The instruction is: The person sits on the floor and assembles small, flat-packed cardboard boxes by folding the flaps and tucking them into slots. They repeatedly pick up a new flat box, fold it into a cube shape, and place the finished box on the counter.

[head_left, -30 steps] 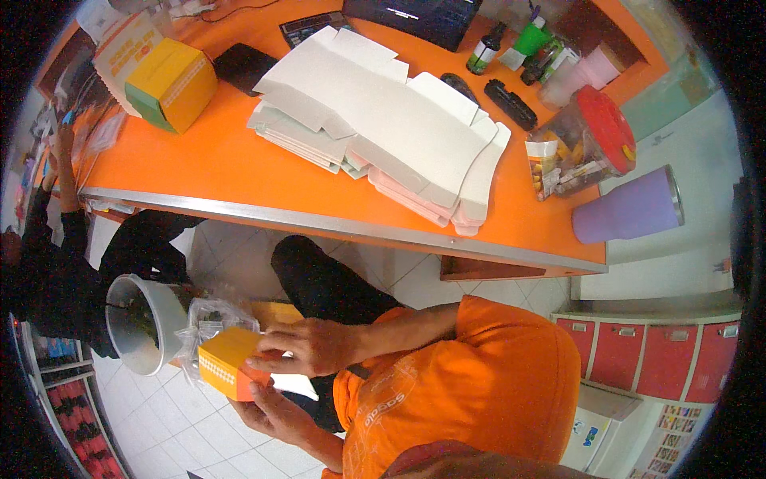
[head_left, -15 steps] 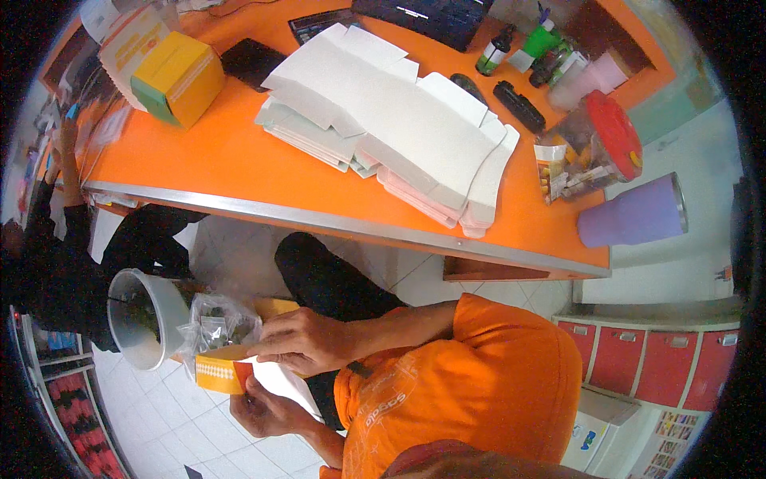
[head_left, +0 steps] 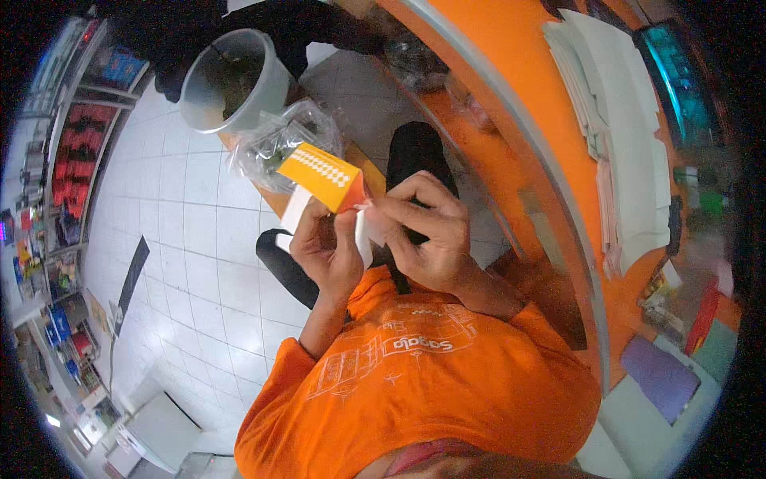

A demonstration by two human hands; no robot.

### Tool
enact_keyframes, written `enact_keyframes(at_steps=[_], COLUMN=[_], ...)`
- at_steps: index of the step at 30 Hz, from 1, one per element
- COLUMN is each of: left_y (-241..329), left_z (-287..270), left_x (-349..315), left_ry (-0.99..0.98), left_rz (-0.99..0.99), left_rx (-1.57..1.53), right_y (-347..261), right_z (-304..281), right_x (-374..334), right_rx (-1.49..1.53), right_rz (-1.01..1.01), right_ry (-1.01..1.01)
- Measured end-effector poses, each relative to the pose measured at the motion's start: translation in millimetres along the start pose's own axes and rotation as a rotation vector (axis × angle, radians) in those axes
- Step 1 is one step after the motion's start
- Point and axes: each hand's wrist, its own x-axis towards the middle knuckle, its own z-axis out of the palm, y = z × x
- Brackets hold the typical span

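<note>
A yellow carton [head_left: 313,172] with a white diamond pattern, an orange inner flap and white undersides is held up in front of my body. My left hand [head_left: 329,251] grips it from below, thumb against the near end. Close on the right, my right hand [head_left: 427,227] pinches a white flap at that same end, with its fingertips pressed together. The fingers partly hide the flap. Just beyond the carton lies a crumpled clear plastic bag [head_left: 259,156], its contents hard to make out.
A translucent white bucket [head_left: 278,88] with dark contents stands beyond the bag. To the right runs an orange desk [head_left: 550,132] with a metal edge, carrying stacked flat white cartons [head_left: 630,160] and a purple tumbler [head_left: 658,375]. Shelves [head_left: 84,152] line the left side.
The view has swung round, so the desk now lies on the right. My right hand has shifted from the carton's top to the flap at its near end; my left hand still holds it.
</note>
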Motion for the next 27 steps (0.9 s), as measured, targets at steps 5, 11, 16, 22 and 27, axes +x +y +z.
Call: enact_keyframes(at_steps=[5, 11, 16, 22, 27], left_y=[-8.3, -6.3, -9.9, -19.4, -34.5], left_z=[-5.5, -5.5, -10.1, -29.8, -28.3], left_x=[-0.6, -2.5, -2.8, -3.9, 3.4], left_ry=[-0.087, -0.076, -0.108, -0.109, -0.227], left_rz=[-0.106, -0.14, -0.101, -0.045, -0.297], left_rx=[-0.176, -0.242, -0.18, 0.257, -0.057], right_y=[5.6, 1.1, 3.1, 15.7, 11.5], right_z=[2.2, 3.4, 2.9, 7.6, 7.5], right_x=[-2.4, -4.9, -7.9, -17.8, -19.7], right_rx=[-0.035, -0.057, 0.035, 0.052, -0.037], right_rz=[-0.01, 0.003, 0.121, 0.082, 0.02], right_ry=[-0.027, -0.013, -0.057, -0.034, -0.094])
